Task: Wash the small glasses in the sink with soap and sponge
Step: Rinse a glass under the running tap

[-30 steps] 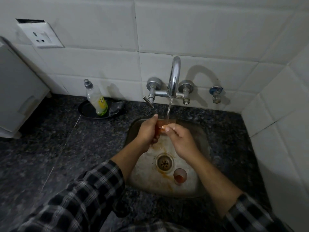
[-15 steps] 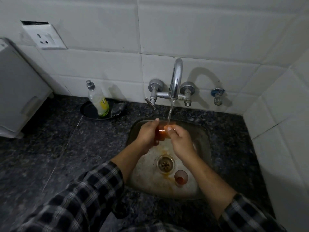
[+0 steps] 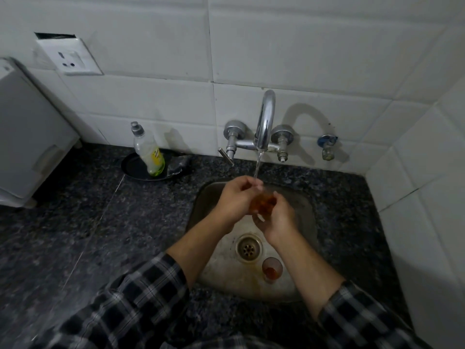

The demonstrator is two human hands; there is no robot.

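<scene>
Glass (image 3: 261, 203) held under tap stream (image 3: 258, 167), far side of sink (image 3: 310, 222), so water flushes out amber residue. My left hand (image 3: 234, 200) curls round its left wall; my right hand (image 3: 279, 219) grips it from near side, steadying. Second glass (image 3: 272, 269) stands near drain (image 3: 249, 248); soap bottle (image 3: 148, 153) far left, untouched.

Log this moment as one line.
left hand and right hand grip glass under running tap | second glass upright in sink, residue inside | soap bottle untouched
</scene>
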